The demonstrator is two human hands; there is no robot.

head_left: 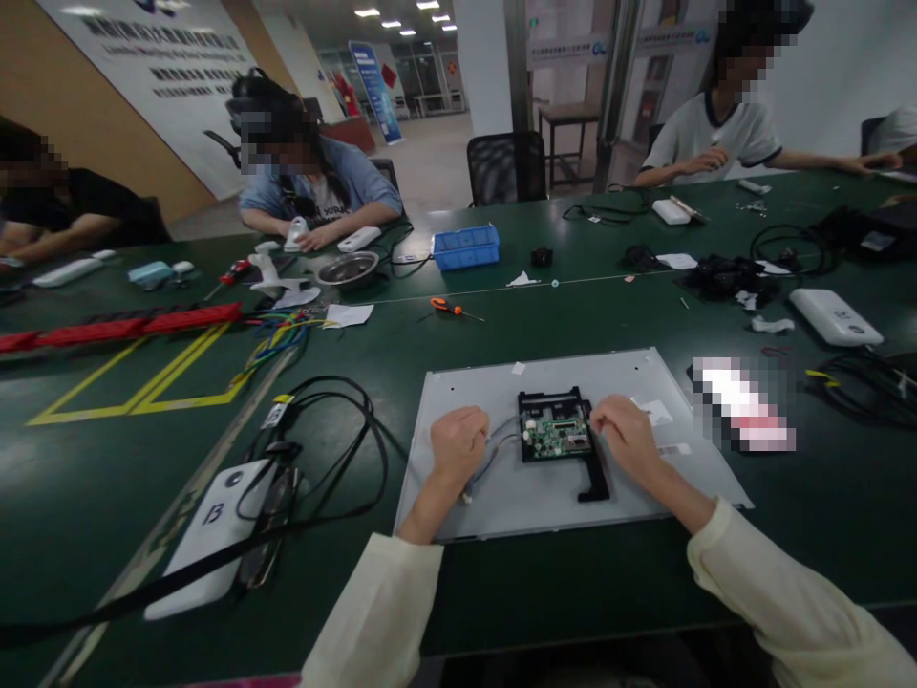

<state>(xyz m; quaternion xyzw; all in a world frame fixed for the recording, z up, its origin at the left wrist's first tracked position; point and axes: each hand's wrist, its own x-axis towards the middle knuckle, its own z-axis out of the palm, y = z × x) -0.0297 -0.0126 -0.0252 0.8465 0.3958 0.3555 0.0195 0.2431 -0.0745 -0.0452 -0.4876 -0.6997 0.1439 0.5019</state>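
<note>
A flat grey-white metal panel [494, 511] lies on the table in front of me. On it rests a black plastic bracket [594, 475] carrying a green circuit board [555, 437]. Grey cables [494, 451] leave the board's left side and loop beside my left hand [458, 444]. That hand is curled closed over the panel's left part; what its fingers hold, if anything, is hidden. My right hand [630, 438] is also closed, its fingertips pinched together at the bracket's right edge. Whether they grip the bracket or some small part does not show.
A white power bank [215, 535] with black cables sits left of the panel, a blurred-out phone [745, 401] right. Beyond are an orange screwdriver [448, 306], a blue basket [465, 248], a metal bowl [348, 269] and another white power bank [835, 317]. Several people sit across the table.
</note>
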